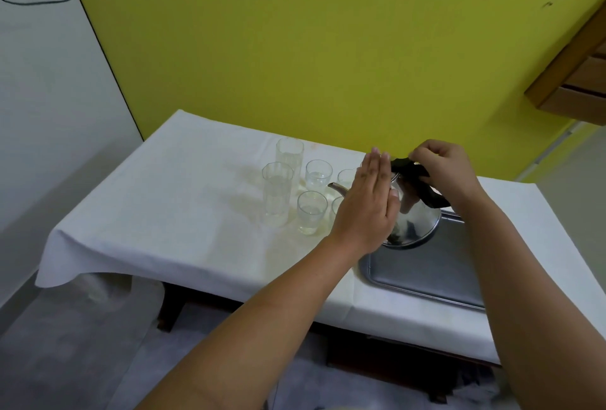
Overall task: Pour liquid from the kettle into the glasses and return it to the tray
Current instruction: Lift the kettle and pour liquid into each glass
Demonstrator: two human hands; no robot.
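Observation:
A shiny steel kettle point(416, 218) with a black handle point(426, 195) stands at the far left corner of a grey metal tray point(423, 273), spout point(337, 189) pointing left toward the glasses. My right hand point(442, 165) is shut on the top of the black handle. My left hand point(370, 200) lies flat, fingers together, against the kettle's left side, hiding part of it. Several clear glasses stand left of the kettle: two tall ones point(278, 193) and short ones point(311, 216), some holding a little liquid. Two short glasses are partly hidden behind my left hand.
The table wears a white cloth point(183, 213) and stands against a yellow wall. The cloth hangs over the left and near edges. A wooden cabinet point(577, 82) juts out at upper right. The floor below is grey.

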